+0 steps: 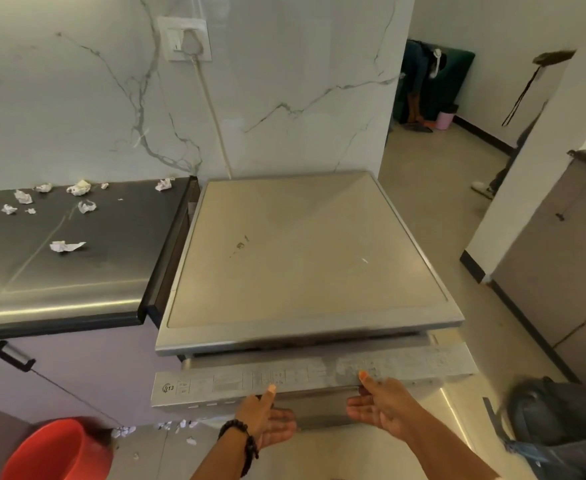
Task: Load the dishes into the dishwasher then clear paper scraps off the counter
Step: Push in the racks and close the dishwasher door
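Note:
The silver dishwasher (302, 254) stands right of the dark counter (77, 289). Its door (229, 381), with the control strip along the top, is tilted slightly out, leaving a narrow gap under the lid. My left hand (267, 420) is at the door's handle recess, thumb tip on the control strip and fingers straight, pointing right. At the same recess, my right hand (381, 407) has its thumb on the strip and its fingers straight, pointing left. Several crumpled paper scraps (66, 245) lie on the counter. No dishes are in view.
A red bucket (59, 452) stands on the floor at lower left, with more paper scraps (180, 426) on the floor by the dishwasher's base. A dark backpack (561, 420) sits at lower right. A grey cabinet (561, 254) flanks the right side. A power cord (212, 109) runs down the marble wall.

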